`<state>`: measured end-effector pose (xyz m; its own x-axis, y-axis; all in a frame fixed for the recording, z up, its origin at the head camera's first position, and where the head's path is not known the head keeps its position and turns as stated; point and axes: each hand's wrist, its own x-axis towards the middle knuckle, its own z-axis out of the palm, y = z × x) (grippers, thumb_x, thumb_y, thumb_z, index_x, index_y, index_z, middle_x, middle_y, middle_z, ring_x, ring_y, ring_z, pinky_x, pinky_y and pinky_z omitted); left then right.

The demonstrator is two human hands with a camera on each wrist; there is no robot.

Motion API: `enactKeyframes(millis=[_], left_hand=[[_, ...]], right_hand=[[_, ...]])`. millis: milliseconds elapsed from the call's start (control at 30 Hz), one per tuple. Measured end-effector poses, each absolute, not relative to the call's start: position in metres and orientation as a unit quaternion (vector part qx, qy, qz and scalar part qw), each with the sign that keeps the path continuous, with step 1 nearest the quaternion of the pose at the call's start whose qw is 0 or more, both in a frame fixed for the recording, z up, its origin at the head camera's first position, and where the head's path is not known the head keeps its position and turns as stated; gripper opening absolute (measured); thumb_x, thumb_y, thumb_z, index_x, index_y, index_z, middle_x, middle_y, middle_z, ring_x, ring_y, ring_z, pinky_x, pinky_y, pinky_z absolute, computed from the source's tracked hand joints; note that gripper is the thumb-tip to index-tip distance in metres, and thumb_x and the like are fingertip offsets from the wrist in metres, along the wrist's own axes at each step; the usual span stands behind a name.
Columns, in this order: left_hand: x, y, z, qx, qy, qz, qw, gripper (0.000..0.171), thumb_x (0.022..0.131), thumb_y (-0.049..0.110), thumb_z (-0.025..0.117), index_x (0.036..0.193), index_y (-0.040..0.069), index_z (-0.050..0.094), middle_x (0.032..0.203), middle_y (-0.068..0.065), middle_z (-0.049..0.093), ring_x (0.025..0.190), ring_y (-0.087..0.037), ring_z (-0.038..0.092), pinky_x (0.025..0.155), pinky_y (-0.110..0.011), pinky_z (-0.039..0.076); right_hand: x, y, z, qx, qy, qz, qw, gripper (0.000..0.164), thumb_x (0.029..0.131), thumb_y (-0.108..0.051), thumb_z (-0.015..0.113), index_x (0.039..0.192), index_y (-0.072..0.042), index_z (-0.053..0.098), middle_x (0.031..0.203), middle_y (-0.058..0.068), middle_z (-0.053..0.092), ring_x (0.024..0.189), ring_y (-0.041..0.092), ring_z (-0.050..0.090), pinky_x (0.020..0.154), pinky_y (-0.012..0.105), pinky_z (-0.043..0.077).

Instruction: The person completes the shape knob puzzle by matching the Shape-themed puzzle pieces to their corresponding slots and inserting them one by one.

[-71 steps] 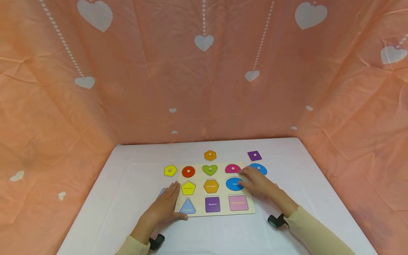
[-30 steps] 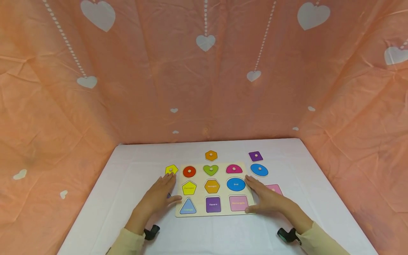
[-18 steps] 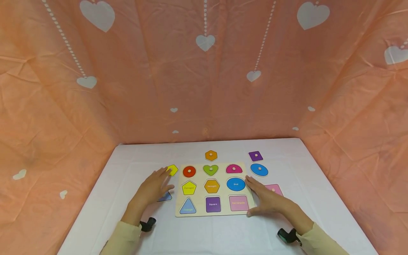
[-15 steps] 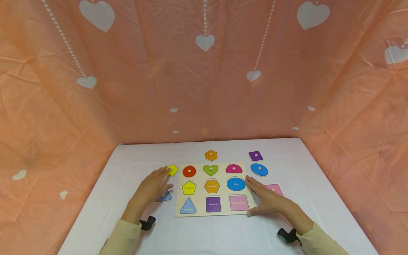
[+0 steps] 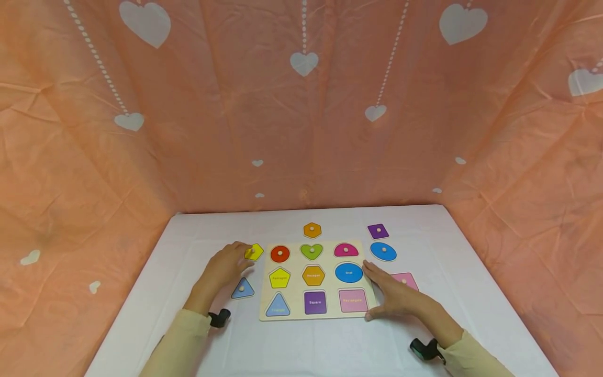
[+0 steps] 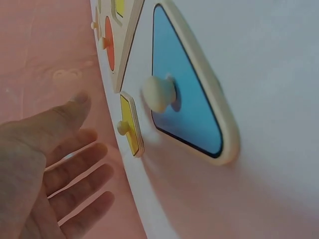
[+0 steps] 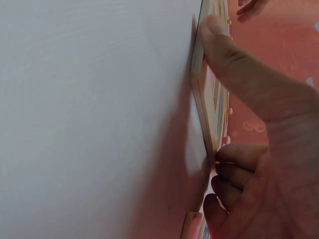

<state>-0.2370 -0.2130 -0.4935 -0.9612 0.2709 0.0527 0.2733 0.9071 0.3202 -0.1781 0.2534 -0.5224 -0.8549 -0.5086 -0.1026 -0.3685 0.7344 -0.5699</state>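
A pale wooden shape puzzle board (image 5: 294,291) lies flat on the white table. Its circle, heart and half-circle spaces bear knobbed pieces. My left hand (image 5: 223,270) hovers beside the loose yellow pentagon piece (image 5: 256,253), fingers relaxed and thumb apart; the left wrist view shows a gap between the fingertips and its knob (image 6: 122,128). Nearer me lies the blue triangle piece (image 5: 242,289), knob up. At the board's right side, my right hand (image 5: 400,297) grips the edge, thumb (image 7: 239,74) at the front corner and curled fingers (image 7: 234,177) along the side.
Behind the board lie an orange hexagon piece (image 5: 312,230) and a purple piece (image 5: 378,231). A blue oval piece (image 5: 383,251) sits right of it. The pink piece (image 5: 406,279) is partly hidden by my right hand. Orange cloth (image 5: 301,131) walls the table's back and sides.
My left hand has left the board's left edge and moved away and left to the yellow pentagon piece, uncovering the blue triangle. The right hand has slid back from the oval space to the board's edge.
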Motion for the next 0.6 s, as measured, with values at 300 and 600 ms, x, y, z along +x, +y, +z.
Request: enactKeyframes(millis=[300, 600], left_hand=[[-0.259, -0.213, -0.498, -0.128, -0.98, -0.155, 0.004, 0.042, 0.098, 0.023, 0.081, 0.135, 0.005, 0.072, 0.131, -0.015, 0.072, 0.126, -0.039, 0.065, 0.112, -0.058, 0.052], [-0.27, -0.214, -0.503, -0.147, -0.977, -0.151, 0.016, 0.028, 0.097, 0.016, 0.082, 0.123, 0.006, 0.078, 0.112, -0.009, 0.075, 0.104, -0.031, 0.069, 0.099, -0.052, 0.06]], right_hand=[[-0.178, 0.251, -0.519, -0.23, 0.924, -0.275, 0.132, 0.126, 0.073, -0.054, 0.097, 0.167, 0.0, 0.032, 0.177, 0.019, 0.024, 0.161, 0.046, 0.022, 0.126, 0.065, 0.029], [-0.178, 0.251, -0.519, -0.224, 0.926, -0.272, 0.136, 0.126, 0.073, -0.053, 0.098, 0.167, -0.001, 0.032, 0.177, 0.019, 0.024, 0.162, 0.046, 0.022, 0.126, 0.065, 0.029]])
